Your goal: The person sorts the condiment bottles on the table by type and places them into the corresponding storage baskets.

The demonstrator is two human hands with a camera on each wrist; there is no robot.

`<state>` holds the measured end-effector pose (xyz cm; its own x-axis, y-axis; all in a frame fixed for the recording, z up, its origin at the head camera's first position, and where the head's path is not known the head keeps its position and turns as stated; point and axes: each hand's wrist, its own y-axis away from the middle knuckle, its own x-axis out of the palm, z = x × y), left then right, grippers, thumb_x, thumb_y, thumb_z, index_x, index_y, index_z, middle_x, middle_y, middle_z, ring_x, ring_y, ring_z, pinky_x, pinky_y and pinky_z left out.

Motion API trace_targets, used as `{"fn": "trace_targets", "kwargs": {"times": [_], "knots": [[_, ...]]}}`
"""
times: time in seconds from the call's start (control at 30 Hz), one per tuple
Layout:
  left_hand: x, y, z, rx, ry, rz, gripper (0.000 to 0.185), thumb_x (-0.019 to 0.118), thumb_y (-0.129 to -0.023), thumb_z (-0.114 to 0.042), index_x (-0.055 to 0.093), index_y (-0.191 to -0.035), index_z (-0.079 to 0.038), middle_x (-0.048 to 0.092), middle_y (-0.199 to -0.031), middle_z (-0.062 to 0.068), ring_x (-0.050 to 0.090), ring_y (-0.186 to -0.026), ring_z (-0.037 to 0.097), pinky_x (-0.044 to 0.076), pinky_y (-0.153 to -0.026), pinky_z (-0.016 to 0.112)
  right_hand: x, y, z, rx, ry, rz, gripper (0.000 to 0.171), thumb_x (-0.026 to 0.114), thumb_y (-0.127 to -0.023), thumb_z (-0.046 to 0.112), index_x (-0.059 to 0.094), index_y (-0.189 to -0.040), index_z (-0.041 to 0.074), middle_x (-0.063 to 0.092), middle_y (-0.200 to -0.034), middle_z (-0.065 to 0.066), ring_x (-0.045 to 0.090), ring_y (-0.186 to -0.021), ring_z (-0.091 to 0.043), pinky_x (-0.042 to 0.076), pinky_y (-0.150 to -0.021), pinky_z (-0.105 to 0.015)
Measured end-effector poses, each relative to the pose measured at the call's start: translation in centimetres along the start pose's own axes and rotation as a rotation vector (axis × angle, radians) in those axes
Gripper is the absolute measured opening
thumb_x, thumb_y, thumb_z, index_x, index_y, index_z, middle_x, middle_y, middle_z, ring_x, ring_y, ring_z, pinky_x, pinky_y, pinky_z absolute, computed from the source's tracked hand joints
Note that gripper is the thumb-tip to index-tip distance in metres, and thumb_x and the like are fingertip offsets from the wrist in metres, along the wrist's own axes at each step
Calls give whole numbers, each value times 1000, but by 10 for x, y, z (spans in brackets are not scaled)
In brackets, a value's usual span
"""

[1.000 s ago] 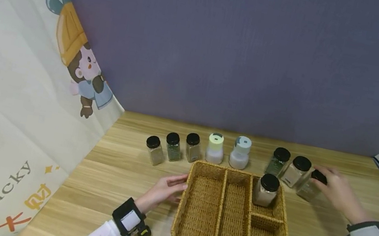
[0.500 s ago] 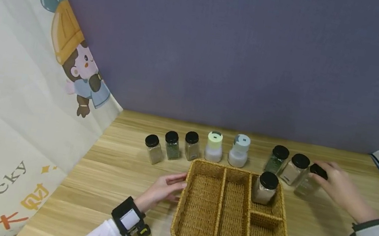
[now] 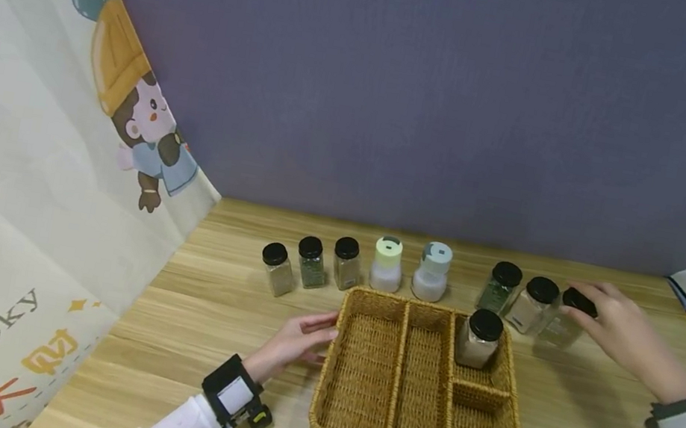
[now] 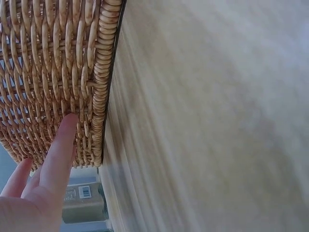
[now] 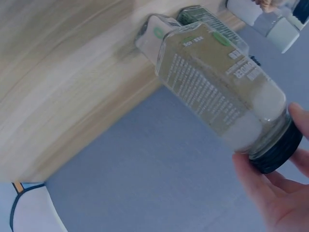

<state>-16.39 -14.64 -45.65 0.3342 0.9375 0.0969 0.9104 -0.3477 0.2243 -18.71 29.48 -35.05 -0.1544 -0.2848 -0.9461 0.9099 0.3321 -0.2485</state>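
My right hand grips a square glass spice jar by its black lid, fingers and thumb around it. The jar has white printing and powder inside; whether its base touches the table I cannot tell. Close beside it stand a jar of pale powder and a jar of green herbs. My left hand rests against the left wall of a divided wicker basket, its fingers extended. One black-lidded jar stands in the basket's back right compartment.
Behind the basket are two white shakers, one with a yellow-green top, one with a light blue top. Three small black-lidded jars line up to their left. A dark blue-grey backdrop rises along the wooden table's rear edge.
My right hand and the gripped jar have shifted slightly back, and the right wrist has swung a little to the right. The left hand stays against the basket.
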Motion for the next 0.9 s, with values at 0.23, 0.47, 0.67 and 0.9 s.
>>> {"fn": "trace_targets", "kwargs": {"times": [0.23, 0.47, 0.67, 0.9], "knots": [[0, -1, 1, 5, -7, -5, 59, 62, -82, -19, 36, -132, -1, 36, -134, 22, 52, -107, 35, 49, -80, 44, -6, -1, 8, -35, 30, -30, 46, 58, -85, 19, 47, -116, -14, 46, -107, -37, 54, -81, -46, 47, -65, -54], [0, -1, 2, 9, -19, -6, 59, 62, -82, -19, 36, -132, 0, 35, -134, 23, 52, -106, 35, 50, -79, 44, -13, -4, 13, -114, 43, -111, 45, 61, -83, 18, 50, -113, -14, 48, -104, -36, 57, -70, -42, 49, -57, -49], [0, -1, 1, 7, -17, 5, 58, 60, -83, -17, 35, -132, 1, 34, -134, 23, 51, -107, 36, 50, -79, 43, -21, -9, 18, -120, 41, -101, 45, 61, -83, 17, 49, -115, -13, 47, -108, -34, 57, -63, -33, 48, -50, -40], [0, 0, 1, 13, -30, 4, 59, 60, -83, -19, 35, -132, 1, 35, -134, 23, 53, -104, 37, 51, -77, 43, -27, -15, 24, -82, 21, -30, 48, 58, -86, 21, 46, -120, -11, 45, -108, -31, 57, -75, -39, 49, -60, -49]]}}
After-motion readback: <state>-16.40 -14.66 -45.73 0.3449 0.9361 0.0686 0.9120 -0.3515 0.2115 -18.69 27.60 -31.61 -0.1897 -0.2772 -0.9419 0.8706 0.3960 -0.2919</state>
